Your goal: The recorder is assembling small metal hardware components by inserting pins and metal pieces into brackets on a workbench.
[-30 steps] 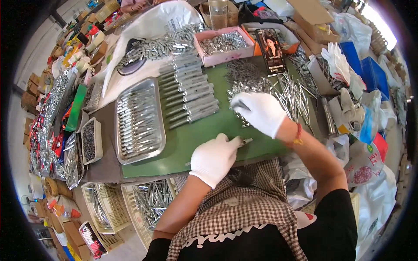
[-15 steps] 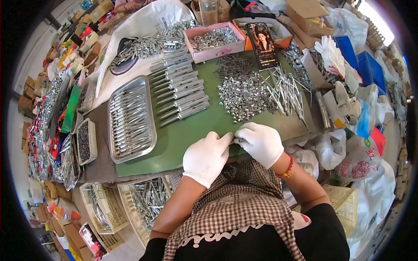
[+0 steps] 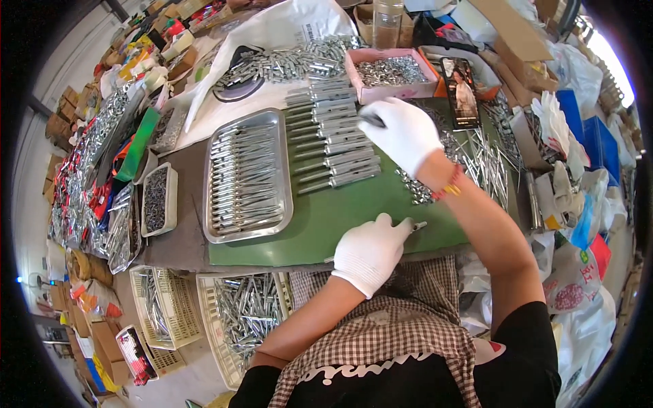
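My left hand [image 3: 369, 255], in a white glove, is closed round a thin metal rod [image 3: 420, 225] near the front table edge. The rod's silver tip shows past my fingers. My gloved right hand [image 3: 403, 136] is raised over the right ends of the upper rows of metal tubes [image 3: 350, 145]. Its fingers are bent together near a dark grey patch, and what they grip is unclear. These tubes with thin dark stems lie side by side on the green mat [image 3: 326, 231]. Left of them, a steel tray [image 3: 288, 197] holds a column of slim metal rods.
Behind the tubes stand a pink box [image 3: 401, 90] of small metal parts and a phone [image 3: 462, 95]. Small silver cones [image 3: 416, 188] and long pins [image 3: 488, 163] lie to the right. Loose tubes cover a white sack [image 3: 286, 62]; a parts bin [image 3: 160, 204] sits left.
My hands were together at the front edge. The right has moved up to the tube rows; the left stays low with the rod. The view has shifted, so the table sits further right.
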The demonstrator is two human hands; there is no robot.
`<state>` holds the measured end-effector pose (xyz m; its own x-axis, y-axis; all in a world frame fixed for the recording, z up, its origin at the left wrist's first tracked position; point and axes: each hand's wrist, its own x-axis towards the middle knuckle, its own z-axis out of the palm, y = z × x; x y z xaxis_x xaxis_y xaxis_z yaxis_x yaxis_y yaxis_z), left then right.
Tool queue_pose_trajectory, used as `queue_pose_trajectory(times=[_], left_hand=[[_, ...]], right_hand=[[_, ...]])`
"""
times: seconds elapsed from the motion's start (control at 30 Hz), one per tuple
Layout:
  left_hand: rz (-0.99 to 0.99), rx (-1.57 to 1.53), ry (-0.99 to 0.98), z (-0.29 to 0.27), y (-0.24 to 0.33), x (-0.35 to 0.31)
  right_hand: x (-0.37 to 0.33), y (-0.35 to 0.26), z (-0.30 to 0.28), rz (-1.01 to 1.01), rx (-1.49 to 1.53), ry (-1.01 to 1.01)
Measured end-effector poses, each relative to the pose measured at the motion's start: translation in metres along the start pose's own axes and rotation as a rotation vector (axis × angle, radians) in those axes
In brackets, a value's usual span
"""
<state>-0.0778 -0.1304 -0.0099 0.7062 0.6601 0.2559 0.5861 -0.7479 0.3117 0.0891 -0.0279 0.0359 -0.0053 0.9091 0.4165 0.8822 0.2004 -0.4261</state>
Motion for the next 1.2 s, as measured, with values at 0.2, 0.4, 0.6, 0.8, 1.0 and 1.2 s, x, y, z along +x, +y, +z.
queue_pose_trajectory(times=[0.2,0.4,0.6,0.8,1.0,1.2], left_hand=[[-0.019,-0.055,-0.159,-0.007,-0.001,0.001],[0.028,-0.037,-0.114,-0.004,0.0,0.002],[0.031,-0.003,-0.077,-0.002,0.0,0.003],[-0.006,0.02,-0.036,-0.006,0.0,0.0],[0.005,0.033,-0.066,-0.006,0.003,0.003],[-0.029,0.072,-0.109,-0.008,0.002,0.005]], right_hand=[[0.074,-0.028,0.047,0.169,-0.211,-0.271],[0.092,0.003,0.084,0.146,-0.263,-0.225],[0.015,0.016,-0.016,0.094,0.127,-0.007],[-0.151,0.044,-0.143,0.532,0.115,0.143],[-0.382,0.12,-0.218,1.051,-0.045,0.268],[-0.479,0.155,-0.253,1.353,-0.965,-0.093]])
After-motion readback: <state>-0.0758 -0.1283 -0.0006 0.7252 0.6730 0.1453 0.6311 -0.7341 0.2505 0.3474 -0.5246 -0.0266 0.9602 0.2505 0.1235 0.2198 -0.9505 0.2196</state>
